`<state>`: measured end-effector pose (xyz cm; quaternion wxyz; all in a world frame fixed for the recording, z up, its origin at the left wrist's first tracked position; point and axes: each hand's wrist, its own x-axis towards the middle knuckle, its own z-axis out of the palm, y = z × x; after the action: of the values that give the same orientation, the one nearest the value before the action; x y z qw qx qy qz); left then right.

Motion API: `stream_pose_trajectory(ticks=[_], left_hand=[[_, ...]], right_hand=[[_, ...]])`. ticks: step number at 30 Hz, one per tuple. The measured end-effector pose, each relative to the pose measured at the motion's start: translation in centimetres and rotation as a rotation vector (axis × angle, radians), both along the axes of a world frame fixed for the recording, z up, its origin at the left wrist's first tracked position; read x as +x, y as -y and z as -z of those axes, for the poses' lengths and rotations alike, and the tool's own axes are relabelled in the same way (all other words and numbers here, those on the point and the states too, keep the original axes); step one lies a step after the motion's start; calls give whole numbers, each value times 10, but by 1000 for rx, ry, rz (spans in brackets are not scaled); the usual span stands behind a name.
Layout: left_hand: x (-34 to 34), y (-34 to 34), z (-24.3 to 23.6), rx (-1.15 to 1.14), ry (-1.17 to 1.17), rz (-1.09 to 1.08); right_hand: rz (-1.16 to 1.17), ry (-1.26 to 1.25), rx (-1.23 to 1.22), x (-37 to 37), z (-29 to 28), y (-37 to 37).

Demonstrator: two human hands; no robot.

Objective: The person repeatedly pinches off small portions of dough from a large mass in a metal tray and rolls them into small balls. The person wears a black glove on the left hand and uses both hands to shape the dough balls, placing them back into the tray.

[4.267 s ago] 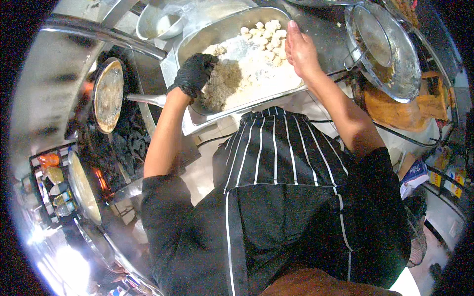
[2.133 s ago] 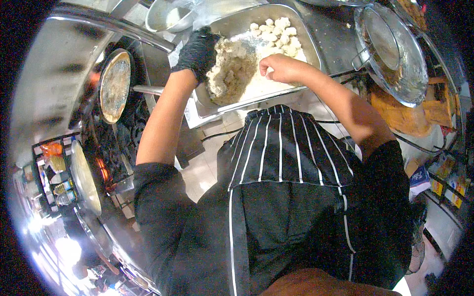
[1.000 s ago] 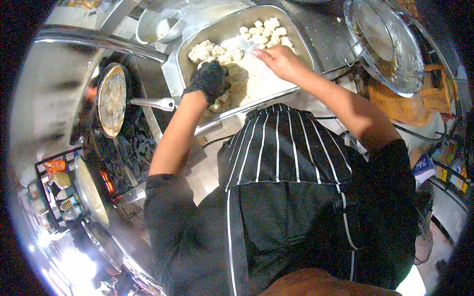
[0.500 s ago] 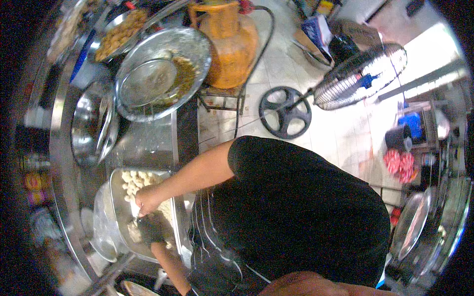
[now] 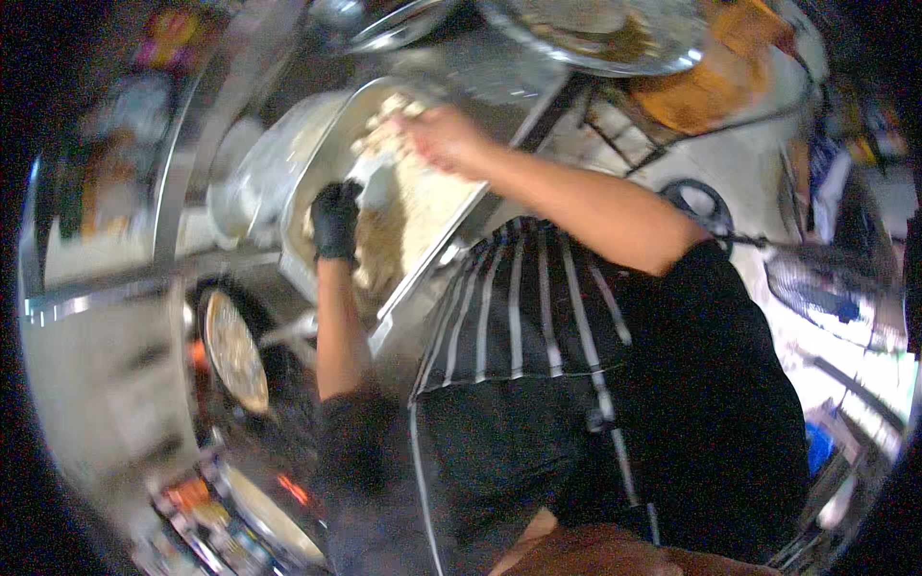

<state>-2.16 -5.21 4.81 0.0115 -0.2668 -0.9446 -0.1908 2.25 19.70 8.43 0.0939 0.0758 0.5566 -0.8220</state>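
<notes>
A steel tray [image 5: 434, 245] holds pale flour [image 5: 413, 216] and, toward its far end, small pale lumps [image 5: 397, 108]. My left hand [image 5: 336, 216], in a black glove, is inside the tray at its left side, beside a darker mound of mixture [image 5: 376, 250]; what its fingers hold is blurred. My bare right hand [image 5: 447, 139] is over the upper right part of the tray, next to the lumps; motion smears its fingers, so I cannot tell what, if anything, they hold.
A plastic-covered bowl [image 5: 250, 173] sits left of the tray. A frying pan [image 5: 233, 350] stands on the stove at left, near glowing flames [image 5: 293, 490]. A wide steel bowl [image 5: 672, 53], an orange gas cylinder [image 5: 701, 101] with a hose, and a standing fan [image 5: 816, 307] are at the right.
The view swung to the right half a second ago, showing the floor and fan, and has turned back. My hands, close together then, are apart, the right one farther toward the lumps.
</notes>
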Motion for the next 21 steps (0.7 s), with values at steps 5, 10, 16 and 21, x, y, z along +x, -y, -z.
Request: stream_pose_trajectory(ticks=[5, 10, 16, 21], left_hand=[[32, -24, -56, -383, -280, -228], [46, -35, 7, -65, -40, 331], [81, -40, -15, -129, 578, 259], [79, -7, -15, -106, 424, 278]], right_hand=[[-82, -11, 325, 9, -15, -9], [-449, -333, 491, 7, 8, -13], [-613, 1, 650, 6, -23, -20], [-495, -144, 552, 3, -5, -13]])
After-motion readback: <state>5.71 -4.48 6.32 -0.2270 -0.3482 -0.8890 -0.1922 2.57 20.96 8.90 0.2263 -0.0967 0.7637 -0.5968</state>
